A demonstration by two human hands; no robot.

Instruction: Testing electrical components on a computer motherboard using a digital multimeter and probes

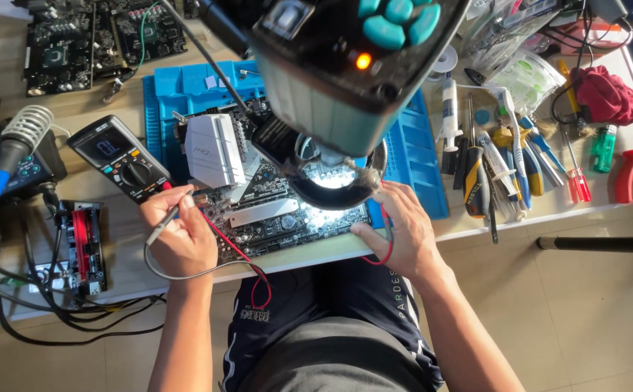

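Head view | microscope (pixel 331 65) hid the upper middle of the circuit board (pixel 273 210) on the blue mat (pixel 418 167) at the tabletop (pixel 476 218) edge | left hand (pixel 182 232) pinched a probe (pixel 165 226), tip hard to see | right hand (pixel 403 229) lay spread on the board's corner over a red lead (pixel 378 258) | clear bag (pixel 527 76): contents unclear

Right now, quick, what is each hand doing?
Left hand: closed on a thin probe over the circuit board.
Right hand: open, resting on the board's edge, holding nothing visible.
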